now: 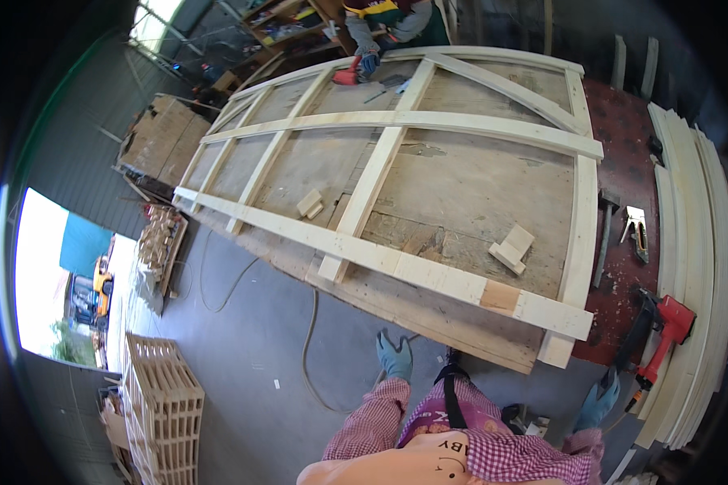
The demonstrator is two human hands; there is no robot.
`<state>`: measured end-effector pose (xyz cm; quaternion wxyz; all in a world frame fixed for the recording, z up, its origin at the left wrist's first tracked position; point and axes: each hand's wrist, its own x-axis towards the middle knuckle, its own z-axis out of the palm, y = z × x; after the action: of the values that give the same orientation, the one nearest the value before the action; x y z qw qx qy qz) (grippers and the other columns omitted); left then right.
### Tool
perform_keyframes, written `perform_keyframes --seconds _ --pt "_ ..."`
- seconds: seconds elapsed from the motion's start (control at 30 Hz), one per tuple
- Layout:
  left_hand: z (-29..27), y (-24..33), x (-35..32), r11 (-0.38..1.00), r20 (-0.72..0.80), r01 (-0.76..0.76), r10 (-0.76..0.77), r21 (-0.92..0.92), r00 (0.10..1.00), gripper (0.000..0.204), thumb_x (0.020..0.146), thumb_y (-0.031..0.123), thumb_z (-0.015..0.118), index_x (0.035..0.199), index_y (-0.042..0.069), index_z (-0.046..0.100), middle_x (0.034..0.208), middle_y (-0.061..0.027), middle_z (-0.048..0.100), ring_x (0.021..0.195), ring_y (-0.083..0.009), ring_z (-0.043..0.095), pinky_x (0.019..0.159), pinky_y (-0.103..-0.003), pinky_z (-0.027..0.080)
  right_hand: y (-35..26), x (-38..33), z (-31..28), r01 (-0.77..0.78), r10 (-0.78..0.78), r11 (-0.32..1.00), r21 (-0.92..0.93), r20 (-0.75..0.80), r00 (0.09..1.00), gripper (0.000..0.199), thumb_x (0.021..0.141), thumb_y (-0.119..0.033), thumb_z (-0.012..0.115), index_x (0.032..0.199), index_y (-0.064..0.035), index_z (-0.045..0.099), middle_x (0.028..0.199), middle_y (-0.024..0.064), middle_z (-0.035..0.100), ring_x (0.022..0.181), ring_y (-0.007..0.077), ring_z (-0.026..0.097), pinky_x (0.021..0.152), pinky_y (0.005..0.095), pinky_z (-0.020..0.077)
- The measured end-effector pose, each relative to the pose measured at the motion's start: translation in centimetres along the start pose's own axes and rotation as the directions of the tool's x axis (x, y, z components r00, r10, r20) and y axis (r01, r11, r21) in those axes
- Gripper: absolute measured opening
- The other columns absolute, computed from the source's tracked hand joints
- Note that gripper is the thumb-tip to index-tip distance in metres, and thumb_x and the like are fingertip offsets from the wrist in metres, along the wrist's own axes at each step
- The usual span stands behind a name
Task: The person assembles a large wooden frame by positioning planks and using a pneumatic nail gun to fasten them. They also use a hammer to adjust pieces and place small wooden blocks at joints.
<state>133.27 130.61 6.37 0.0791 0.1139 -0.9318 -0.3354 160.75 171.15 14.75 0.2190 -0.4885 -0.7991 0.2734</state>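
Head view. The left hand (pixel 395 356), in a blue-green glove, is seen hanging in front of the body with fingers loosely spread and nothing held. Directly beyond it the near rail of a pale wooden frame (pixel 396 263) is laid flat across a worn plywood workbench (pixel 461 182); hand and rail are apart, with bare grey floor between them. A thin cable (pixel 307 339) is trailed over the floor just to the left of this hand.

The right hand (pixel 598 402), likewise gloved, is held low at the side; whether it is open or closed cannot be told, since the fingers are turned away. Just to the right of it a red nail gun (pixel 662 335) is rested on the bench edge, not touched by the hand. Further beyond, a hammer (pixel 604 234) and a metal stapler (pixel 637 233) are laid on the dark red surface. A stack of curved pale laths (pixel 704 267) is piled to the far right.

Inside the frame, two small wood offcuts (pixel 511 247) are set beyond the right hand, and another block (pixel 310 203) beyond the left.

At the far end of the bench a second person's gloved hand (pixel 368 63) is placed on the frame. A slatted wooden crate (pixel 163 404) is stood well to the left.
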Motion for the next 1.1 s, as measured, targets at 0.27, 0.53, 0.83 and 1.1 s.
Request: perform_keyframes --seconds 0.27,0.53,0.83,1.1 --pt "10.4 9.2 16.5 0.881 0.085 -0.472 0.470 0.002 0.878 0.054 0.086 0.020 0.063 0.132 -0.001 0.043 0.133 -0.0236 0.046 0.122 -0.0389 0.044 0.103 -0.044 0.033 -3.2 12.3 19.6 -0.020 -0.079 0.846 -0.533 -0.163 0.983 0.051 0.080 -0.031 0.062 0.125 -0.0095 0.053 0.123 0.0152 0.054 0.119 0.0340 0.047 0.100 0.0483 0.0345" --pt "14.5 10.9 17.2 0.692 0.272 -0.389 0.279 0.607 0.921 0.050 0.089 0.044 0.051 0.127 0.012 0.054 0.131 -0.0126 0.053 0.126 -0.0358 0.037 0.105 -0.054 0.020 -10.4 11.6 19.7 -0.288 0.229 0.812 -0.507 -0.178 0.957 0.059 0.082 -0.035 0.060 0.135 -0.0169 0.044 0.133 0.0099 0.045 0.130 0.0340 0.032 0.110 0.0495 0.0188" --pt "14.5 11.7 17.5 0.655 0.364 -0.368 0.150 0.660 0.919 0.046 0.094 0.040 0.043 0.128 0.011 0.054 0.136 -0.0126 0.050 0.131 -0.0340 0.032 0.109 -0.052 0.015 -10.6 11.5 20.3 -0.293 0.229 0.804 -0.517 -0.186 0.955 0.060 0.079 -0.033 0.062 0.134 -0.0160 0.044 0.130 0.0098 0.046 0.127 0.0345 0.033 0.108 0.0513 0.0214" --pt "14.6 12.4 16.4 0.638 0.369 -0.371 0.143 0.674 0.918 0.047 0.094 0.041 0.041 0.128 0.011 0.054 0.135 -0.0125 0.050 0.130 -0.0331 0.032 0.109 -0.051 0.016 -9.8 12.0 19.4 -0.293 0.232 0.826 -0.482 -0.183 0.955 0.060 0.079 -0.033 0.063 0.133 -0.0159 0.044 0.129 0.0101 0.046 0.128 0.0342 0.033 0.108 0.0522 0.0213"
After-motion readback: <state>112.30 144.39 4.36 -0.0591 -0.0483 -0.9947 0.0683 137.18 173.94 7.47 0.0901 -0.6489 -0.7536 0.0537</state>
